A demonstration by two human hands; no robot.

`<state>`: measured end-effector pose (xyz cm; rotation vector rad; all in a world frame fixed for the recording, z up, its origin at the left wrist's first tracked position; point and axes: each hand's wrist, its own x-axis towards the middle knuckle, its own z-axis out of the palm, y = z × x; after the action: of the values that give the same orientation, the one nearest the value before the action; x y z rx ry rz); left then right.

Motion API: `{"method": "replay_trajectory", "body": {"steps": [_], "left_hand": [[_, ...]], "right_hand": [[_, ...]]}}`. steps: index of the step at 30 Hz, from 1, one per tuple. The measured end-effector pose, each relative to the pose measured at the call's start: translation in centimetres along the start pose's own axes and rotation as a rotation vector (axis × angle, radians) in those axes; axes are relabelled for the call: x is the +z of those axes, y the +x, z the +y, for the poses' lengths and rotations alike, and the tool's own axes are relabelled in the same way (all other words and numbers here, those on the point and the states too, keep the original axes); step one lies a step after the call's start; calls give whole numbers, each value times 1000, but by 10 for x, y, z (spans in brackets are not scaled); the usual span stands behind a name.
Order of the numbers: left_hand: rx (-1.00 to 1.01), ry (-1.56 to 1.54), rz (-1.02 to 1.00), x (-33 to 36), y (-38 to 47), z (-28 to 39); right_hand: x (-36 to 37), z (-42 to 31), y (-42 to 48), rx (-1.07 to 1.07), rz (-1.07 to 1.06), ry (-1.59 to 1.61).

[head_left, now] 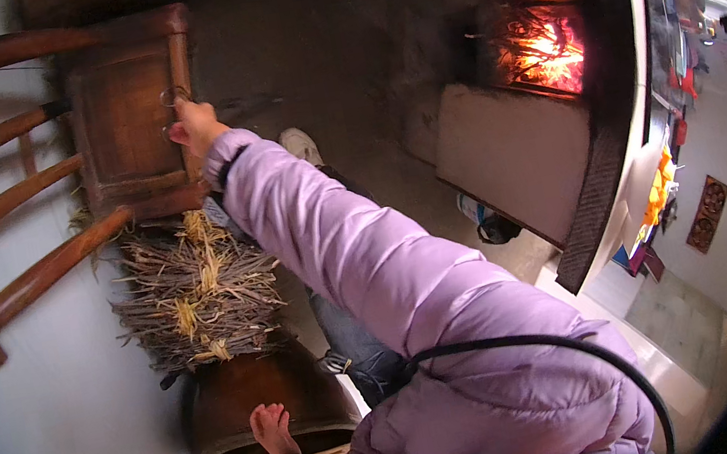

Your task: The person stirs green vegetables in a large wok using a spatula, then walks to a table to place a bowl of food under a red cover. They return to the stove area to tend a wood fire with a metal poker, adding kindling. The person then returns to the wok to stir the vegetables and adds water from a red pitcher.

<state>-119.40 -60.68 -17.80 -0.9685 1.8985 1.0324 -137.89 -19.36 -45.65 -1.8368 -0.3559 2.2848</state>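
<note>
My right hand point(199, 121) is stretched far forward over the seat of a brown wooden chair point(125, 116). Its fingers are closed around a thin metal tool with two ring handles point(171, 97); the rest of the tool is too blurred to make out. My left hand point(272, 429) hangs low, empty, with the fingers slightly bent and apart. Below it is the dark-mouthed rim of a brown, jar-like object point(261, 391). Between the chair and this object lie bundles of dry twigs point(201, 299), bound with yellow straw.
At the right, a fire of twigs point(541, 53) burns in the square opening of a stove. A pale panel point(519, 156) stands beside the opening. The stove's light counter edge point(638, 69) runs along the right. A black cable point(536, 338) crosses my lilac jacket. My shoe point(299, 145) rests on the floor.
</note>
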Motion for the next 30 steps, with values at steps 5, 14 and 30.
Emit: {"method": "replay_trajectory", "body": {"steps": [5,14,30], "left_hand": [[-217,45,25,13,11,2],[-62,102,-168,62,17,78],[173,411,-394,66,69,133]], "right_hand": [[17,6,47,127,123,388],[-156,-50,-46,375,41,604],[-315,-76,-387,-337,209,290]]}}
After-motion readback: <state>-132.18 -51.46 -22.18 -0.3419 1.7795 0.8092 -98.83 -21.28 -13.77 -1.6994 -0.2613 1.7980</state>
